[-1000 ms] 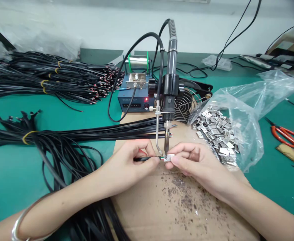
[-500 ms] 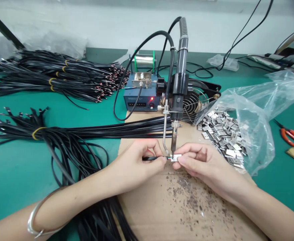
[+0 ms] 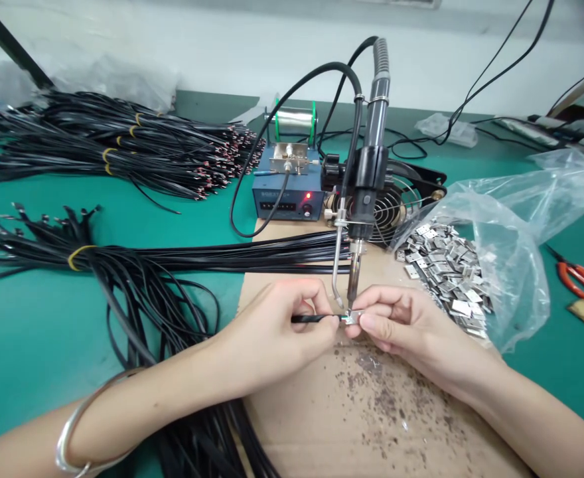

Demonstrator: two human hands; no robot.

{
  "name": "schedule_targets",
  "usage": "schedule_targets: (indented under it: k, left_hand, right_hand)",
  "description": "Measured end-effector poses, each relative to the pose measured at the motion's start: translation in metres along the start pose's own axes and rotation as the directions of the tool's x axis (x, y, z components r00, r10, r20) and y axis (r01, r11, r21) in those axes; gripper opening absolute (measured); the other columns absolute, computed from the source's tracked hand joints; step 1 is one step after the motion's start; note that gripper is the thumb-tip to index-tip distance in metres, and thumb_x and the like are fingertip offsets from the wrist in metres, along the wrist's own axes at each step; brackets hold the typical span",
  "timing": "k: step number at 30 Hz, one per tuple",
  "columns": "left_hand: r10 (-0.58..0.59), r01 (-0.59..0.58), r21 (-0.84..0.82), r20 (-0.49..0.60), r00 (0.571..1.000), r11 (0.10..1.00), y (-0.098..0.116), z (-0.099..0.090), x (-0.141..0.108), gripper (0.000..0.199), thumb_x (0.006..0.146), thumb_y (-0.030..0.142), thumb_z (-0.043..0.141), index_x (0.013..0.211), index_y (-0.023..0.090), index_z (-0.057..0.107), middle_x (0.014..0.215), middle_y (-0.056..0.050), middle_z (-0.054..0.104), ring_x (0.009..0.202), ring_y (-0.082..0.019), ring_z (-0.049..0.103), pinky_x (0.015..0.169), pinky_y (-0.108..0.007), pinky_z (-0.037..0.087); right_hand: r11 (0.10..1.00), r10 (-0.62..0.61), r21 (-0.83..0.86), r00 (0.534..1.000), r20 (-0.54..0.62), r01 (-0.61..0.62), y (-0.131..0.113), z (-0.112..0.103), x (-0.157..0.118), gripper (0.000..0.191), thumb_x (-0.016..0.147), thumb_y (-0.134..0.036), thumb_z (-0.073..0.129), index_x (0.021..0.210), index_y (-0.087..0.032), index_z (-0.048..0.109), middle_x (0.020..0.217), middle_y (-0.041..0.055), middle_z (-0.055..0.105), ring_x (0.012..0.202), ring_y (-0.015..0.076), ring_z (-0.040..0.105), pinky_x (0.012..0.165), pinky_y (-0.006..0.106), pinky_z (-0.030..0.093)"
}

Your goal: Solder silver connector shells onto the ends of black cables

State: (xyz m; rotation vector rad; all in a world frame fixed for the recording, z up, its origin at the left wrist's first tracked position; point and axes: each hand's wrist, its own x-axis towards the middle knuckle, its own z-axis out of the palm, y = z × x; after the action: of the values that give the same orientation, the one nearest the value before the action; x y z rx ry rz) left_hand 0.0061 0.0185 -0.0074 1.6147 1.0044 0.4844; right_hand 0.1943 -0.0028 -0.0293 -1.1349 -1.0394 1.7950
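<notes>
My left hand (image 3: 292, 328) pinches a black cable (image 3: 306, 319) close to its stripped end, where thin coloured wires show. Between the thumb and fingers of my right hand (image 3: 406, 325) is a small silvery metal connector (image 3: 356, 317). The wire ends meet the connector's left edge, directly under the tip of a soldering iron (image 3: 354, 272) that is clamped upright. Beside the iron, a thin metal solder feed tube (image 3: 336, 265) bends down toward the same spot. Whether the tip touches the connector is hard to make out.
A blue solder feeder (image 3: 287, 196) with a solder spool (image 3: 294, 119) stands behind. Black cable bundles (image 3: 137, 143) lie at left. At right are a pile of metal connectors (image 3: 446, 265), a plastic bag (image 3: 515, 265) and red-handled pliers (image 3: 583, 279). Stained cardboard (image 3: 312, 411) covers the bench front.
The camera view has shifted slightly, so the scene sits further right. The connector has tilted a little and sits slightly lower relative to the iron tip. Both hands keep their grips.
</notes>
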Motion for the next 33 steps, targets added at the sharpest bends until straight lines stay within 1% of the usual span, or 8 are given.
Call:
schedule_targets:
  k: [4, 10, 14, 17, 22, 25, 30, 33]
  left_hand:
    - [0.015, -0.015, 0.018, -0.007, 1.0, 1.0, -0.0003, -0.0012, 0.0016, 0.016, 0.077, 0.02, 0.053, 0.062, 0.016, 0.048, 0.068, 0.001, 0.057, 0.068, -0.014, 0.055, 0.061, -0.023, 0.044]
    - [0.042, -0.042, 0.002, -0.028, 0.999, 0.999, 0.0, -0.0011, 0.0031, 0.018, 0.076, 0.015, 0.053, 0.059, 0.015, 0.047, 0.059, 0.006, 0.048, 0.056, -0.007, 0.043, 0.053, -0.018, 0.034]
    - [0.004, -0.005, -0.049, -0.013, 1.0, 0.999, 0.001, -0.0005, 0.0031, 0.016, 0.076, 0.014, 0.054, 0.061, 0.015, 0.047, 0.062, 0.005, 0.049, 0.06, -0.008, 0.046, 0.053, -0.015, 0.036]
    - [0.026, -0.028, -0.083, -0.023, 0.999, 0.996, 0.0013, -0.0006, 0.0031, 0.017, 0.076, 0.012, 0.054, 0.061, 0.015, 0.049, 0.061, 0.006, 0.049, 0.057, -0.006, 0.044, 0.05, -0.013, 0.035]
    - [0.048, -0.049, -0.042, -0.037, 0.998, 0.998, 0.0016, -0.0015, 0.0023, 0.015, 0.077, 0.012, 0.055, 0.062, 0.015, 0.051, 0.065, 0.005, 0.053, 0.06, -0.006, 0.048, 0.053, -0.012, 0.039]
    - [0.032, -0.034, -0.033, -0.042, 0.999, 0.999, 0.0025, -0.0013, 0.0023, 0.015, 0.077, 0.013, 0.055, 0.062, 0.014, 0.051, 0.065, 0.004, 0.054, 0.062, -0.007, 0.049, 0.054, -0.013, 0.04]
    - [-0.029, 0.027, -0.029, -0.067, 0.997, 0.999, 0.0027, -0.0006, 0.0053, 0.015, 0.075, 0.015, 0.055, 0.061, 0.014, 0.049, 0.06, 0.005, 0.05, 0.055, -0.006, 0.044, 0.05, -0.014, 0.037]
    - [-0.027, 0.024, -0.048, -0.064, 0.998, 0.999, 0.0009, -0.0005, 0.0068, 0.014, 0.074, 0.016, 0.055, 0.061, 0.014, 0.05, 0.059, 0.005, 0.05, 0.053, -0.006, 0.043, 0.05, -0.016, 0.037]
  right_hand:
    - [0.999, -0.014, -0.046, 1.0, -0.01, 0.014, 0.0018, -0.0013, -0.0007, 0.02, 0.07, -0.034, 0.078, 0.077, -0.017, 0.069, 0.067, 0.0039, 0.072, 0.043, 0.0049, 0.044, 0.041, 0.018, 0.027]
    - [0.985, -0.101, -0.144, 0.994, -0.034, 0.095, 0.0046, -0.001, -0.0009, 0.015, 0.073, -0.029, 0.075, 0.077, -0.017, 0.068, 0.063, 0.0032, 0.071, 0.043, 0.0071, 0.049, 0.039, 0.02, 0.029]
    - [0.983, -0.098, -0.16, 0.994, -0.045, 0.09, 0.0027, 0.0009, -0.0013, 0.015, 0.073, -0.03, 0.074, 0.077, -0.017, 0.068, 0.063, 0.0028, 0.071, 0.047, 0.0092, 0.055, 0.039, 0.02, 0.032]
    - [0.982, -0.102, -0.163, 0.994, -0.041, 0.095, 0.0022, 0.0008, -0.0017, 0.015, 0.073, -0.03, 0.074, 0.078, -0.017, 0.067, 0.065, 0.0035, 0.071, 0.05, 0.0102, 0.058, 0.04, 0.02, 0.033]
    - [0.989, -0.099, -0.109, 0.995, -0.014, 0.097, 0.0044, -0.0007, -0.0007, 0.012, 0.073, -0.027, 0.075, 0.078, -0.018, 0.068, 0.067, 0.0035, 0.073, 0.052, 0.0105, 0.061, 0.041, 0.02, 0.035]
    - [0.991, -0.091, -0.102, 0.996, -0.01, 0.089, 0.0048, -0.001, -0.0004, 0.013, 0.073, -0.028, 0.075, 0.078, -0.018, 0.068, 0.068, 0.0036, 0.073, 0.053, 0.0109, 0.061, 0.042, 0.02, 0.036]
    - [0.992, -0.062, -0.107, 0.998, -0.025, 0.059, 0.0023, 0.0, -0.0014, 0.018, 0.073, -0.033, 0.075, 0.079, -0.018, 0.068, 0.067, 0.0038, 0.073, 0.051, 0.0099, 0.059, 0.041, 0.02, 0.033]
    - [0.992, -0.058, -0.115, 0.998, -0.033, 0.054, 0.0011, 0.0004, -0.001, 0.019, 0.073, -0.033, 0.075, 0.08, -0.017, 0.068, 0.067, 0.0042, 0.073, 0.049, 0.0095, 0.057, 0.04, 0.02, 0.031]
